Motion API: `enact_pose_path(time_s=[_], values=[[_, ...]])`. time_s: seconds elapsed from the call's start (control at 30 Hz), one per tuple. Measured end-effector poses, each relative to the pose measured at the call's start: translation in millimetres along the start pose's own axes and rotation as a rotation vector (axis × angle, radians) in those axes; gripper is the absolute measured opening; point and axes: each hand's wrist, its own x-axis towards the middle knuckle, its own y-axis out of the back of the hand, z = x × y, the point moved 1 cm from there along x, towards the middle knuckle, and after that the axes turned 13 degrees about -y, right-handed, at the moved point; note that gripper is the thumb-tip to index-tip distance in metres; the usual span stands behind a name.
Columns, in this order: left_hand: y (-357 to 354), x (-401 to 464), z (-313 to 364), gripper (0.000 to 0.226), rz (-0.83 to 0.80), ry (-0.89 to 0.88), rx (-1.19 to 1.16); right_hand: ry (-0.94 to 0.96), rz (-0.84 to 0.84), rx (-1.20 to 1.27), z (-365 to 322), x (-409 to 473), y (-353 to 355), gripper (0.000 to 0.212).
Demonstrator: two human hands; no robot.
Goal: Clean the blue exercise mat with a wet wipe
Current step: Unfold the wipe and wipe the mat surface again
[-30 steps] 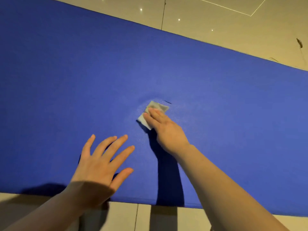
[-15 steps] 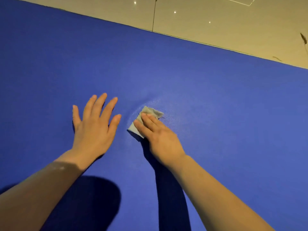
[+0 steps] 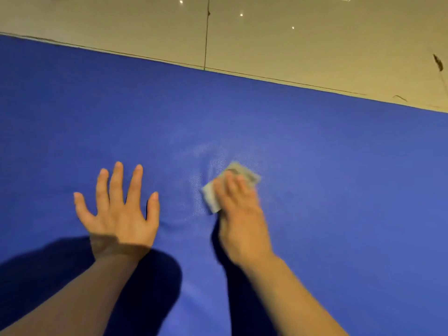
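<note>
Two bare hands lie on the blue exercise mat (image 3: 339, 190). Under the straight, blurred fingers of the right hand (image 3: 238, 214) sits the folded wet wipe (image 3: 213, 197), pressed flat, its edges showing past the fingertips. Just beside it, the left hand (image 3: 121, 212) rests open and spread, holding nothing.

Grained matt mat (image 3: 315, 166), glossy tiled floor (image 3: 291, 44)
</note>
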Motion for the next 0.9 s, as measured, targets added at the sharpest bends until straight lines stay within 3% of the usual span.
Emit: enact_pose_path(time_s=[0.07, 0.17, 0.23, 0.37, 0.43, 0.6, 0.7, 0.77, 0.9], values=[[0, 2, -1, 0.059, 0.015, -0.003, 0.018, 0.127, -0.041, -0.007, -26, 1, -16, 0.056], [-1, 4, -3, 0.057, 0.060, -0.021, 0.031, 0.157, 0.003, -0.080, -11, 28, -6, 0.057], [-2, 3, -3, 0.055, 0.091, -0.032, 0.047, 0.035, 0.087, -0.094, 29, 55, 14, 0.052], [-3, 4, -3, 0.057, 0.068, -0.010, 0.056, -0.427, 0.226, -0.072, 94, 105, 48, 0.051], [-3, 4, -3, 0.057, 0.058, -0.012, 0.065, -0.460, 0.254, -0.062, 78, 109, 38, 0.057], [-3, 3, -2, 0.060, 0.062, -0.006, 0.079, -0.026, 0.151, -0.038, -18, 85, -11, 0.052], [-5, 6, -3, 0.059, 0.082, -0.008, 0.067, 0.177, 0.093, -0.097, -24, 92, -11, 0.051], [-6, 4, -3, 0.057, 0.119, -0.030, 0.059, 0.089, 0.139, -0.174, 12, 115, 5, 0.053], [-4, 4, -1, 0.058, 0.111, -0.023, 0.065, -0.268, 0.162, -0.256, 88, 157, 48, 0.075]])
